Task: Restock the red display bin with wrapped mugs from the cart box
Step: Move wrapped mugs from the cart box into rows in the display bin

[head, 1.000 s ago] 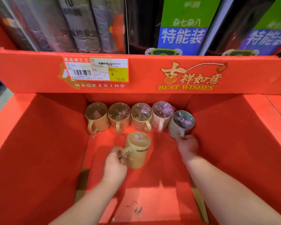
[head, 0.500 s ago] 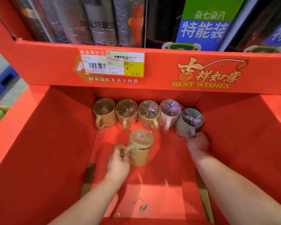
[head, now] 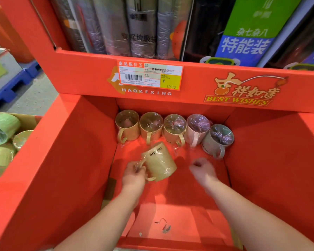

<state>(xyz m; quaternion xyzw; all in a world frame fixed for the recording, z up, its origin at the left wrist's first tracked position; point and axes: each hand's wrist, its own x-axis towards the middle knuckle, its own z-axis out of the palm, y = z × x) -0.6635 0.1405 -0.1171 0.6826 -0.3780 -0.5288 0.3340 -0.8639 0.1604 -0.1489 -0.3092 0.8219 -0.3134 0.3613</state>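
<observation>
In the red bin [head: 71, 160] our left grip [head: 133, 175] pinched the yellow mug [head: 160, 164] by its handle, body just right of it, now tipped instead of upright. Our right grip [head: 202, 169], blurred, loosely curled and empty, had left the grey mug [head: 212, 144].

Shelf front [head: 91, 77] reads "HAOKEXING", "BEST WISHES"; price tag [head: 150, 75] "10.50".

My left hand [head: 134, 175] and right hand [head: 203, 172] are bare, both forearms bare too, as far as they show inside the red cardboard display bin [head: 65, 160] (the right hand is blurred).
</observation>
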